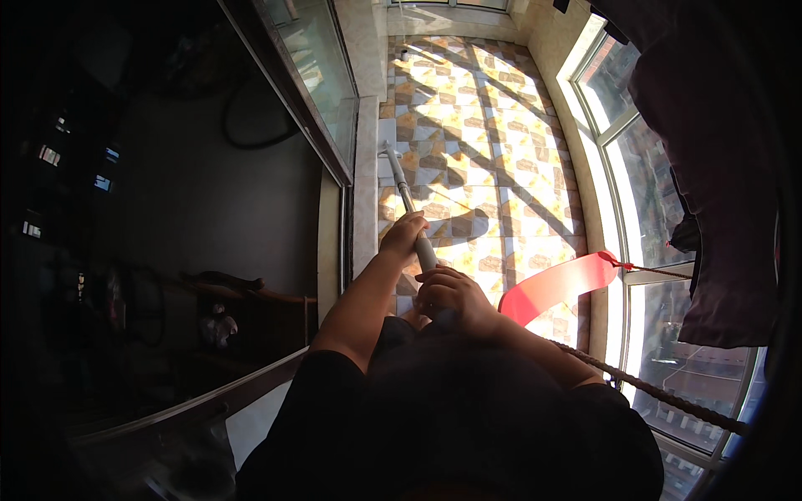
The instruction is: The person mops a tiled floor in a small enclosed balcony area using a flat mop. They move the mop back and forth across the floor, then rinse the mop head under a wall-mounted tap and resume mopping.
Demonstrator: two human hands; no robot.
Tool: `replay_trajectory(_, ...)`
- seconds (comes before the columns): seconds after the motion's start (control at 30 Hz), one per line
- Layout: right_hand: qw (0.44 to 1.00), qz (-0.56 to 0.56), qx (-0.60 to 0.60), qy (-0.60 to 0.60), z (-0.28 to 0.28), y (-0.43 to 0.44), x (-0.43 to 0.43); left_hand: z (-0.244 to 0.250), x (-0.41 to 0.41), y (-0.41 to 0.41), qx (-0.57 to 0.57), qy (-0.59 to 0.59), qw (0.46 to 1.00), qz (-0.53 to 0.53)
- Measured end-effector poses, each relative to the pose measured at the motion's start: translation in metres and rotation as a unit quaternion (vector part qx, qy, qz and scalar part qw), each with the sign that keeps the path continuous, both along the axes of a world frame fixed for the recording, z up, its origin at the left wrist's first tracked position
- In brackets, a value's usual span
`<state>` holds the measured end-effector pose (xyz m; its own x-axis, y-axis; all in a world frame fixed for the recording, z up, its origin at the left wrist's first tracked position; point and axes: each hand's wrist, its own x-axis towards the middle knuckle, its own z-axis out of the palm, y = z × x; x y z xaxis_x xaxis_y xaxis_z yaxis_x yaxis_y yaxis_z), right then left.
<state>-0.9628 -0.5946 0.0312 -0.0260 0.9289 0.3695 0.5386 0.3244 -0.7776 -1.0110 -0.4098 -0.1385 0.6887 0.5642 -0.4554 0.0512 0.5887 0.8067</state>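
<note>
A pole-handled flat mop slants down and away from me to the tiled floor. My left hand is wrapped round its metal pole, just beyond the grey grip. Closer to my body, my right hand closes on the upper end of the grey handle, whose tip the fingers hide. The pale flat mop head lies on the floor against the low ledge at the left, partly hidden by its joint. Patterned stone-look tiles spread beyond both hands, with sunlight and shadows across them.
A red swing seat hangs on ropes at my right, near the window frames. Dark cloth hangs farther right. Along the left run a stone ledge and a glass sliding door. A short pipe stands at the far end.
</note>
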Motion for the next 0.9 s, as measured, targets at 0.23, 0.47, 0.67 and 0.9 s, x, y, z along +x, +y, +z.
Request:
replay_trajectory(0.23, 0.997, -0.051, 0.015, 0.061, -0.007, 0.076, 0.063, -0.019, 0.066, 0.094, 0.388, 0.012, 0.912, -0.132)
replay_trajectory(0.47, 0.982, -0.149, 0.078, 0.091, 0.052, 0.15, 0.147, 0.075, 0.155, 0.151, 0.59, 0.064, 0.767, -0.243)
replay_trajectory(0.67, 0.972, -0.173, 0.124, 0.097, 0.111, 0.214, 0.199, 0.124, 0.209, 0.205, 0.585, -0.025, 0.779, -0.225)
replay_trajectory(0.9, 0.989, -0.109, -0.053, 0.085, 0.018, 0.314, 0.236, 0.041, 0.254, 0.327, 0.62, 0.051, 0.756, -0.207)
